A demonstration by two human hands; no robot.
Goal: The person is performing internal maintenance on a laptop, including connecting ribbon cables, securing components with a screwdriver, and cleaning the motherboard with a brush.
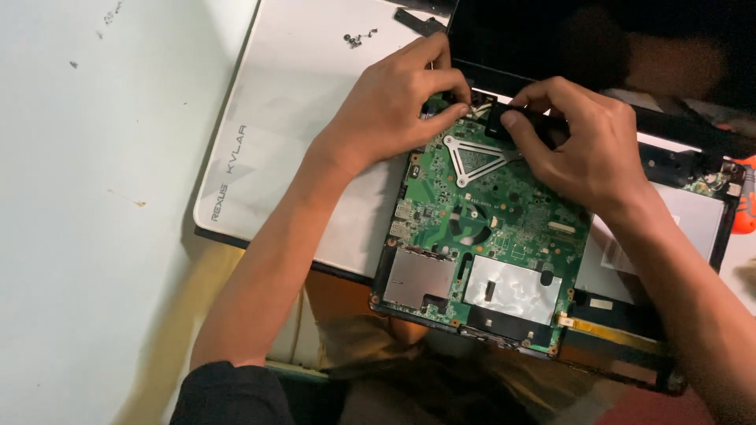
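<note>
Head view: green circuit board point(480, 236) lies in an opened laptop chassis point(630, 330), near the table edge, partly over a white panel point(299, 118). Left hand point(394, 102) rests at the board's top edge, thumb and forefinger pinched together on a small part there; what the part is cannot be made out. Right hand point(583, 142) is at the board's top right, fingers closed on a black component point(500, 120). A triangular metal bracket point(472, 157) sits just below both hands. Small screws point(356, 37) lie on the white panel, well apart from the hands. Dark screen point(598, 39) behind.
</note>
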